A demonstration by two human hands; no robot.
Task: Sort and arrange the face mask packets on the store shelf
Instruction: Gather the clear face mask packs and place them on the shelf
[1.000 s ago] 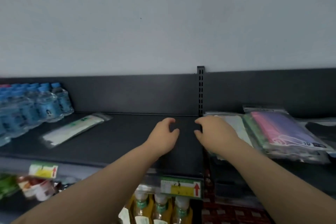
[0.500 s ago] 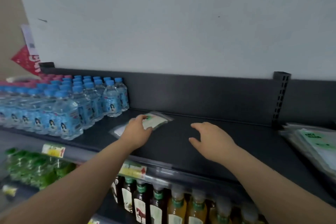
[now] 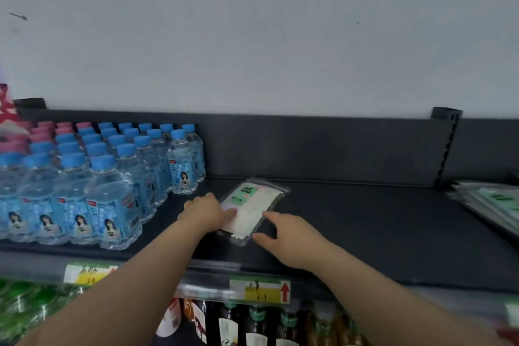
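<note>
The left hand [image 3: 206, 213] lies knuckles up at the packet's left side, its fingers [image 3: 229, 213] stretched flat on top of the wrapper; nothing is pinched. The right hand [image 3: 292, 236] is spread wide at the packet's right near corner, its index fingertip touching the right edge and its thumb just beside the near corner; it grips nothing either. Between them the face mask packet [image 3: 254, 203] lies flat on the dark shelf [image 3: 365, 227] at a slant, a clear wrapper over white masks, with its green label [image 3: 243, 194] at the far end.

To the left stand rows of blue-capped water bottles [image 3: 112, 199], close to the left hand. At the far right edge lies a stack of mask packets [image 3: 494, 205], well apart from both hands. On the shelf's near rail is a yellow price tag [image 3: 259, 288] with a red arrow, and below it are dark drink bottles [image 3: 252, 326].
</note>
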